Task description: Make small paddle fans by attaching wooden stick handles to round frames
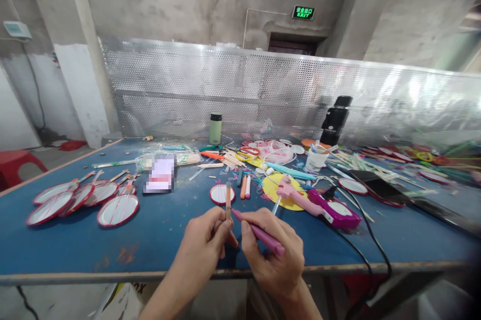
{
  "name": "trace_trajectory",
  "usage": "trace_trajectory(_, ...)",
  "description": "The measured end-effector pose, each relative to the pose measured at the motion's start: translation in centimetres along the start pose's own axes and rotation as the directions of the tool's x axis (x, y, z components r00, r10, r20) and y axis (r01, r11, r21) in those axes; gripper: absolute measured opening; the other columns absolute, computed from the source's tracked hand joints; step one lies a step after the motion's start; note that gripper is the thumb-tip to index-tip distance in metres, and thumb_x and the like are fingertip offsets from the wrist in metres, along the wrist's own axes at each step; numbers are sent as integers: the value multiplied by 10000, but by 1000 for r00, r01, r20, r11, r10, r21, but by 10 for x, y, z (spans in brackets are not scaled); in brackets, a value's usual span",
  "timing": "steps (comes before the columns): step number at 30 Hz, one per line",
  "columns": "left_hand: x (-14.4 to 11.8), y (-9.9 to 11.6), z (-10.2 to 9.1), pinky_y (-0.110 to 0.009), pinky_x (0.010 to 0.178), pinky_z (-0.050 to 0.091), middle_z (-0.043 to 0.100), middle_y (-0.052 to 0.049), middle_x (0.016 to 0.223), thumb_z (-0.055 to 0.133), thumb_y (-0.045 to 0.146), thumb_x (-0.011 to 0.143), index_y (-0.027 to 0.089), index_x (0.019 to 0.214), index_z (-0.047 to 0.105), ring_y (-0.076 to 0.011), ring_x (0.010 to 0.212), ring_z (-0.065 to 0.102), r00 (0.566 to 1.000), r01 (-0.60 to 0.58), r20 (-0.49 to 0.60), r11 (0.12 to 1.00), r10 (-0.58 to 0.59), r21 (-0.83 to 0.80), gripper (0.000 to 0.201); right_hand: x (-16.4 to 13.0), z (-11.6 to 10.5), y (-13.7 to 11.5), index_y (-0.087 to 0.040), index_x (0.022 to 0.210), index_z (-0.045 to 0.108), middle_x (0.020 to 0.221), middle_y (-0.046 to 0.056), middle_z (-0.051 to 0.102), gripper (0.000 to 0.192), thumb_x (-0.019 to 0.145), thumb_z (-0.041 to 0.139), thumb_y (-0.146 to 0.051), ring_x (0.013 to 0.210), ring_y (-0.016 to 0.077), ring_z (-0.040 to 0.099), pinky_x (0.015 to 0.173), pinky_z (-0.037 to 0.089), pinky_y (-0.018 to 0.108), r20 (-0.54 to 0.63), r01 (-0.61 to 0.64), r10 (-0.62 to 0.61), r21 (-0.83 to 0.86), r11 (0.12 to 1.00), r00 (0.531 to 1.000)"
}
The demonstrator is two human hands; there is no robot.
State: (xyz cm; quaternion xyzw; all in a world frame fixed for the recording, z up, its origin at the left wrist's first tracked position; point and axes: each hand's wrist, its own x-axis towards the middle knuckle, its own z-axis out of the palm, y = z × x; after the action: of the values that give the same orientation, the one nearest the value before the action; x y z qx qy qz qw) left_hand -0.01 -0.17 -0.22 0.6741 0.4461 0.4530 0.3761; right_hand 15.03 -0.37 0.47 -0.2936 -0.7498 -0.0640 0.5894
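Observation:
My left hand [205, 242] pinches a craft stick [228, 195] upright; its upper part looks grey and its middle orange-brown. In my right hand [274, 255] is a pinkish-purple marker pen [265, 237], gripped as for writing. The pen's tip is close beside the stick, and I cannot tell whether they touch. Just behind the stick lies a white disc with a red rim [217, 194]. Several capped markers [245, 187] lie side by side past my hands. To the right, a pink hot glue gun [296, 195] rests over a yellow disc [268, 189].
Several red-rimmed discs on sticks [118, 210] are piled at left near a phone [161, 175]. A purple device [340, 212] with black cables lies right. Behind are loose sticks [233, 158], scissors [250, 151], a white cup [316, 161], a green tumbler [215, 129] and a perforated metal screen [188, 84].

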Motion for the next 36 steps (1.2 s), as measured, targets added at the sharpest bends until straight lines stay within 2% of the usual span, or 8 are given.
trace_trajectory(20,1,1,0,-221,524,330,533,39,548,465,423,951,190,721,562,-122,511,477,1000,4,7,1000,-4,-2,341,1,-1,-2,-199,911,654,704,7,676,147,863,558,-98,576,122,593,565,471,249,31,8,-9,1,1000,999)
trace_trajectory(26,0,-2,0,-223,532,345,550,38,570,463,416,958,191,726,558,-120,517,485,1000,-4,12,1000,4,-11,336,0,-1,-2,-191,932,652,720,4,679,161,849,578,-74,582,114,595,572,475,236,-8,10,-10,25,1000,1000)
trace_trajectory(32,-1,2,0,-224,532,334,517,47,551,464,416,958,194,704,528,-118,518,466,1000,7,5,1000,-7,-3,344,1,-1,-2,-185,933,660,727,13,683,156,853,570,-86,602,123,610,585,480,243,37,13,-13,21,1000,999)
trace_trajectory(36,-1,2,0,-223,530,335,524,44,554,459,425,959,190,719,552,-120,518,474,1000,7,10,1000,-7,-3,349,0,-1,-3,-184,920,655,728,11,684,156,846,577,-72,596,116,605,585,478,235,-6,15,-15,32,999,1000)
